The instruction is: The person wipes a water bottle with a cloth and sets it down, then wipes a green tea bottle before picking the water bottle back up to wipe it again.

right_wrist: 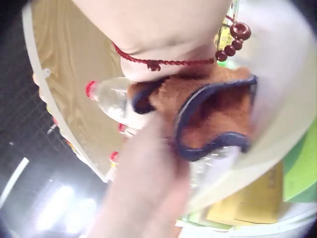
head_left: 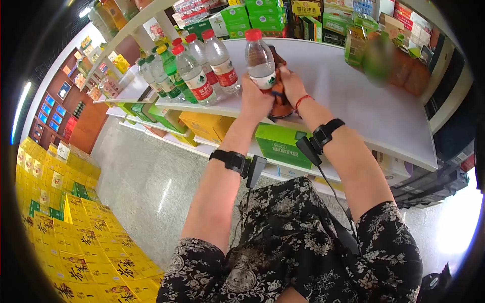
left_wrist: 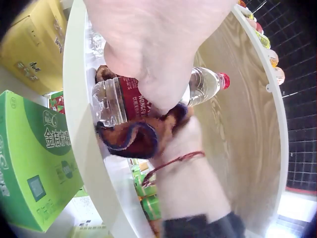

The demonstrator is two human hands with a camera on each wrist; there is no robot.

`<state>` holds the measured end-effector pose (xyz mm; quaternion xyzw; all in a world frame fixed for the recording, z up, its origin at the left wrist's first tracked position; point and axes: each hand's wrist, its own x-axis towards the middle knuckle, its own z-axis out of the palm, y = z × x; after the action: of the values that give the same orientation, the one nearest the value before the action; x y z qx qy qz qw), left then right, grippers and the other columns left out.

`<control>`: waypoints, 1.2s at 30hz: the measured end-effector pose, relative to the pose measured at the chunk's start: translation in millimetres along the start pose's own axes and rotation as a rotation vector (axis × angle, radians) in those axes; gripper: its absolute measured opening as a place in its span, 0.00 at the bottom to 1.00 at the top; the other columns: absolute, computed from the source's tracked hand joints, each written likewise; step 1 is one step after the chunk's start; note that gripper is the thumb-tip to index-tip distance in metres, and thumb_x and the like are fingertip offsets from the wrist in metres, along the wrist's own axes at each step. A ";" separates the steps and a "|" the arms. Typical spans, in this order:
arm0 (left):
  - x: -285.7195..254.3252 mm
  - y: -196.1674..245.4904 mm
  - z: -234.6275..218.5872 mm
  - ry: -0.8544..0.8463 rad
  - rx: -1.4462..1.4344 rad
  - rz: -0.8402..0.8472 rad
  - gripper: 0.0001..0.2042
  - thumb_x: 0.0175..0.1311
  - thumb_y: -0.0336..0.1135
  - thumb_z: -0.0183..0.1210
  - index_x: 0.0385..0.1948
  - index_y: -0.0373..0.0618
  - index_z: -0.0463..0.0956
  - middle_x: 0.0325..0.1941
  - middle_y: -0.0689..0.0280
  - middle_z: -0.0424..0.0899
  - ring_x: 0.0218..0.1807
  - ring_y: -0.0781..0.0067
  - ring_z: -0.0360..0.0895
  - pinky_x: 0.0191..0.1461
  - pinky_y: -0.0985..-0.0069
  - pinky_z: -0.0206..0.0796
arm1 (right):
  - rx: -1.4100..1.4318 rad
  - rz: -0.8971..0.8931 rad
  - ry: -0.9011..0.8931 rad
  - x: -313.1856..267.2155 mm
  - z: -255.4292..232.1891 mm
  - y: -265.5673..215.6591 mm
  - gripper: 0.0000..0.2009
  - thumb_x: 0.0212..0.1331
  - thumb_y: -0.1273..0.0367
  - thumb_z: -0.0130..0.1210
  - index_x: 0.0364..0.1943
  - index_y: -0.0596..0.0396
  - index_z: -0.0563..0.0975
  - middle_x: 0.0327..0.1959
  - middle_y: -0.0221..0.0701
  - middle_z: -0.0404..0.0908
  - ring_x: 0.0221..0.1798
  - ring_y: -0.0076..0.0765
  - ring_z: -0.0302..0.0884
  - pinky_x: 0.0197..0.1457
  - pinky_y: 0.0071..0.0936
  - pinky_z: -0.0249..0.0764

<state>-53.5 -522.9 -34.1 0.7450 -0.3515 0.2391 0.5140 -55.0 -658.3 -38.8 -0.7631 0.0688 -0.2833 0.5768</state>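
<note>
Two hands (head_left: 256,102) (head_left: 294,87) gripping bottle (head_left: 260,60) and cloth (right_wrist: 213,109), near shelf edge (left_wrist: 81,129), room rightward

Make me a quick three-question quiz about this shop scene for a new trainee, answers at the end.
1. Which hand holds the brown cloth?
2. True or false: the red cord bracelet is on the right wrist.
3. Choose one: the bottle held by the left hand has a cap that is (a) green, (b) yellow, (c) red.

Key:
1. The right hand.
2. True.
3. c.
</note>
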 end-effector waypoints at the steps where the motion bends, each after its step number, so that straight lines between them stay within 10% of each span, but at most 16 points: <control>1: 0.4 -0.7 -0.4 0.008 -0.105 -0.026 0.27 0.42 0.18 0.58 0.49 0.35 0.61 0.47 0.52 0.74 0.52 0.60 0.74 0.55 0.69 0.65 | 0.203 0.148 -0.022 -6.8 0.2 7.3 0.23 0.66 0.54 0.35 0.39 0.60 0.76 0.43 0.57 0.77 0.48 0.61 0.74 0.52 0.46 0.69; 4: 5.9 2.0 -4.8 -0.064 -0.118 -0.011 0.28 0.43 0.19 0.59 0.50 0.34 0.58 0.48 0.52 0.74 0.52 0.58 0.74 0.57 0.68 0.64 | -0.401 -0.310 -0.069 -7.3 -4.9 -0.1 0.20 0.67 0.60 0.33 0.38 0.60 0.75 0.41 0.56 0.77 0.47 0.62 0.74 0.51 0.48 0.69; 5: 1.7 8.4 -6.4 -0.031 -0.107 -0.103 0.30 0.43 0.19 0.60 0.51 0.34 0.56 0.48 0.52 0.74 0.52 0.59 0.75 0.55 0.69 0.65 | -0.201 -0.047 -0.134 -8.3 -6.8 -15.8 0.18 0.66 0.61 0.32 0.43 0.57 0.73 0.41 0.55 0.77 0.46 0.62 0.74 0.50 0.48 0.71; 8: -0.2 0.6 -3.7 -0.010 -0.066 -0.118 0.32 0.44 0.20 0.62 0.52 0.34 0.54 0.49 0.52 0.74 0.52 0.59 0.74 0.56 0.69 0.65 | -0.275 -0.018 -0.188 10.3 -8.1 -34.5 0.17 0.65 0.61 0.32 0.44 0.54 0.73 0.38 0.55 0.78 0.44 0.62 0.74 0.48 0.48 0.71; 12: 2.9 -0.7 1.2 -0.014 -0.350 -0.109 0.32 0.44 0.28 0.69 0.51 0.34 0.60 0.50 0.51 0.74 0.53 0.61 0.73 0.56 0.69 0.65 | -0.281 -0.218 -0.012 32.8 -7.7 -71.6 0.18 0.65 0.58 0.33 0.38 0.50 0.75 0.32 0.49 0.80 0.39 0.59 0.76 0.45 0.47 0.71; 18: -6.4 18.4 -7.6 0.087 -0.053 -0.034 0.27 0.54 0.31 0.66 0.50 0.40 0.58 0.52 0.54 0.74 0.45 0.65 0.78 0.49 0.68 0.71 | -0.160 -0.241 0.021 17.4 -6.3 -131.6 0.20 0.65 0.55 0.35 0.41 0.50 0.77 0.38 0.48 0.80 0.45 0.59 0.74 0.50 0.42 0.69; 20: -0.3 29.7 -12.1 -0.083 -0.837 -0.348 0.33 0.42 0.28 0.71 0.51 0.37 0.61 0.49 0.55 0.74 0.48 0.67 0.75 0.52 0.72 0.68 | -0.103 -0.394 0.076 19.5 -2.4 -109.2 0.22 0.64 0.52 0.36 0.45 0.51 0.76 0.46 0.47 0.78 0.49 0.62 0.71 0.52 0.44 0.68; 21: -6.0 -6.4 8.9 0.047 -0.717 -0.265 0.29 0.42 0.24 0.69 0.49 0.36 0.64 0.45 0.57 0.76 0.48 0.67 0.74 0.53 0.71 0.67 | -0.109 -0.476 0.133 18.0 0.5 -92.4 0.25 0.64 0.49 0.36 0.45 0.54 0.76 0.48 0.47 0.78 0.49 0.61 0.73 0.51 0.43 0.68; 22: -0.6 3.1 1.8 0.081 -0.724 -0.245 0.29 0.42 0.24 0.69 0.49 0.36 0.64 0.45 0.57 0.76 0.48 0.67 0.74 0.53 0.71 0.67 | 0.046 -0.057 0.051 5.1 -2.5 -98.9 0.26 0.64 0.49 0.36 0.46 0.55 0.76 0.44 0.47 0.79 0.46 0.56 0.75 0.50 0.41 0.68; 25: -4.9 23.9 -10.2 0.155 -0.147 -0.124 0.25 0.44 0.24 0.66 0.46 0.34 0.66 0.43 0.52 0.78 0.48 0.58 0.76 0.52 0.68 0.68 | -0.225 0.016 -0.119 7.6 -6.3 -16.4 0.25 0.65 0.50 0.36 0.43 0.57 0.76 0.35 0.46 0.79 0.40 0.49 0.76 0.46 0.38 0.69; 36: -5.0 1.1 -0.9 0.126 -0.204 -0.057 0.30 0.45 0.25 0.65 0.53 0.35 0.62 0.48 0.47 0.75 0.54 0.49 0.73 0.57 0.64 0.65 | -0.238 -0.131 -0.079 10.9 -15.5 -61.0 0.22 0.68 0.54 0.36 0.42 0.59 0.75 0.36 0.50 0.78 0.40 0.59 0.74 0.46 0.44 0.68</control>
<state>-57.6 -520.8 -36.7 0.6820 -0.3195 0.2336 0.6150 -67.4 -656.2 23.8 -0.8394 0.0293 -0.2799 0.4650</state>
